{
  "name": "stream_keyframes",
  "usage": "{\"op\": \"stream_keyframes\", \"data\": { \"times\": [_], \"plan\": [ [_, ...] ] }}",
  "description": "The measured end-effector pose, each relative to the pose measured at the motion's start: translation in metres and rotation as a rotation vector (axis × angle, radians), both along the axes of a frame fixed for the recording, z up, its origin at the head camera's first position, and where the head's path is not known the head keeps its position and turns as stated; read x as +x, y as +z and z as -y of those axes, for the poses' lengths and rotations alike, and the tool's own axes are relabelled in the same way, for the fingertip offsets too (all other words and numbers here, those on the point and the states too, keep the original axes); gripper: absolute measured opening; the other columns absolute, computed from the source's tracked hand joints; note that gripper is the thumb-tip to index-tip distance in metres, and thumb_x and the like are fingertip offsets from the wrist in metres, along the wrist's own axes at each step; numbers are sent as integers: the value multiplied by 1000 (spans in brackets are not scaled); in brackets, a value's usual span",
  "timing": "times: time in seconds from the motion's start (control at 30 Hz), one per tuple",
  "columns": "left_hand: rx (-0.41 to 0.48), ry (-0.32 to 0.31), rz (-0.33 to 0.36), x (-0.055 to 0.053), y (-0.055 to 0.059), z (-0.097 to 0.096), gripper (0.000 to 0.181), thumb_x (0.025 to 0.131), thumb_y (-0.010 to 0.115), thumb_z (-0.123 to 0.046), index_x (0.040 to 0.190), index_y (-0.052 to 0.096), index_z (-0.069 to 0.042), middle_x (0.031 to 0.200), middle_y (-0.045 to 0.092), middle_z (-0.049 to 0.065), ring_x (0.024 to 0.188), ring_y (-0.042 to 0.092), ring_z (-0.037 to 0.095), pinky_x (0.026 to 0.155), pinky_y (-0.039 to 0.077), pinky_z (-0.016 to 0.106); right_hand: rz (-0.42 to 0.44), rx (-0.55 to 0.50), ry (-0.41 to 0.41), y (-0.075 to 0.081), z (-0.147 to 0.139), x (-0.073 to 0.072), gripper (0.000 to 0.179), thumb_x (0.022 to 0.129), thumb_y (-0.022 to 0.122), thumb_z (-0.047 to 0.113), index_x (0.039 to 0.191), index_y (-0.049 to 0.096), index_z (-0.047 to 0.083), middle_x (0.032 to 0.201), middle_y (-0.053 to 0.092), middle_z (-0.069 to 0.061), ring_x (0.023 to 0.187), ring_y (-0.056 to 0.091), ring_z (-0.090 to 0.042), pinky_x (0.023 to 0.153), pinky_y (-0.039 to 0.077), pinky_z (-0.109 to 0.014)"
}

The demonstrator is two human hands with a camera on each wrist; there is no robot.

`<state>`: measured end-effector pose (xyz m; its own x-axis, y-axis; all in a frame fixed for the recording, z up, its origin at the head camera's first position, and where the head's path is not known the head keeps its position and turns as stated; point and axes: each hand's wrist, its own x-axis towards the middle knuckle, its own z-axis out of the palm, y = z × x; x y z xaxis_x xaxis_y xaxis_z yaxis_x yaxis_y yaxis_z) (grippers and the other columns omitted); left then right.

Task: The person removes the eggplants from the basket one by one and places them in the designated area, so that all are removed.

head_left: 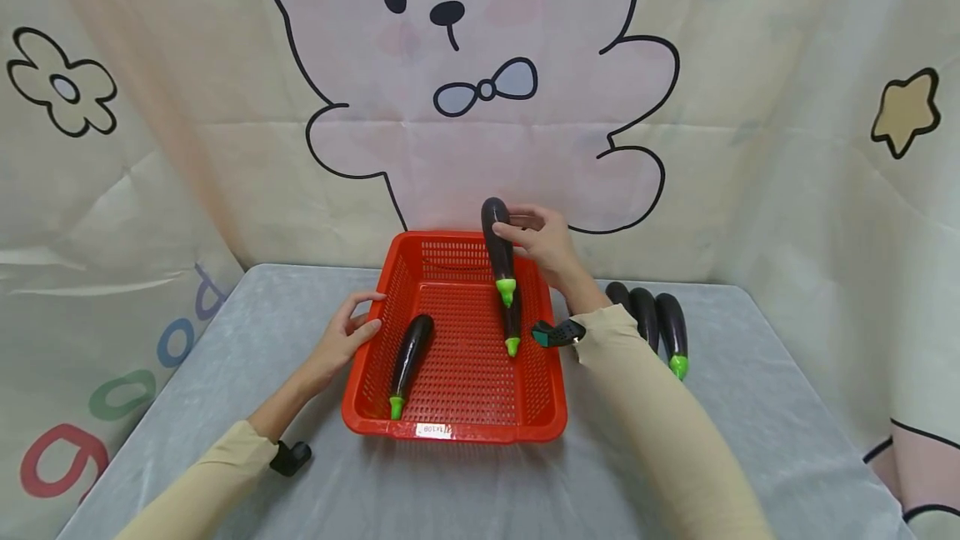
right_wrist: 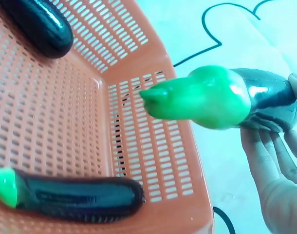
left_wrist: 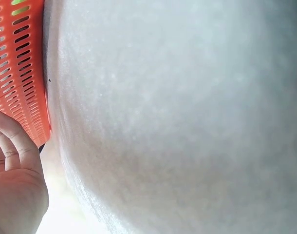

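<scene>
My right hand [head_left: 546,244] holds a dark purple eggplant [head_left: 497,242] with a bright green stem end, fingers and thumb about its body. The eggplant hangs stem-down over the back right of a red plastic basket [head_left: 457,433]. Below it, a second eggplant [head_left: 512,319] lies along the basket's right side, partly hidden in the head view; the right wrist view shows this eggplant [right_wrist: 80,197] fully inside. Another eggplant [head_left: 412,363] lies at the basket's left. My left hand [head_left: 341,340] touches the left rim, its fingers [left_wrist: 14,141] beside the slotted outer wall.
Several eggplants [head_left: 672,327] lie side by side on the grey-covered table [head_left: 720,415], right of the basket and partly behind my right sleeve. A printed cloth backdrop [head_left: 480,165] rises behind the table and at both sides.
</scene>
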<state>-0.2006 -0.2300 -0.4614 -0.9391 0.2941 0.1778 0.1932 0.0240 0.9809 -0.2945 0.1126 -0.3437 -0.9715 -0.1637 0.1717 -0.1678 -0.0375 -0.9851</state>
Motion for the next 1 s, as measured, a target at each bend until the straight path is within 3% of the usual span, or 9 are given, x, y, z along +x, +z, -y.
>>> {"op": "stream_keyframes", "data": {
  "times": [0.43, 1.0],
  "plan": [
    [-6, 9, 4, 1, -1, 1, 45, 105, 55, -10, 146, 37, -7, 130, 53, 36, 96, 69, 42, 74, 60, 47, 42, -42, -72, 1, -48, 10, 50, 90, 80, 15, 134, 60, 1, 126, 61, -18, 109, 64, -28, 87, 57, -39],
    [-8, 10, 7, -1, -1, -1, 44, 105, 55, -11, 145, 37, -7, 129, 53, 37, 96, 69, 40, 74, 61, 47, 100, -94, -173, -17, -128, 20, 51, 88, 81, 12, 131, 57, -1, 113, 65, -5, 99, 65, -16, 77, 59, -29]
  ]
}}
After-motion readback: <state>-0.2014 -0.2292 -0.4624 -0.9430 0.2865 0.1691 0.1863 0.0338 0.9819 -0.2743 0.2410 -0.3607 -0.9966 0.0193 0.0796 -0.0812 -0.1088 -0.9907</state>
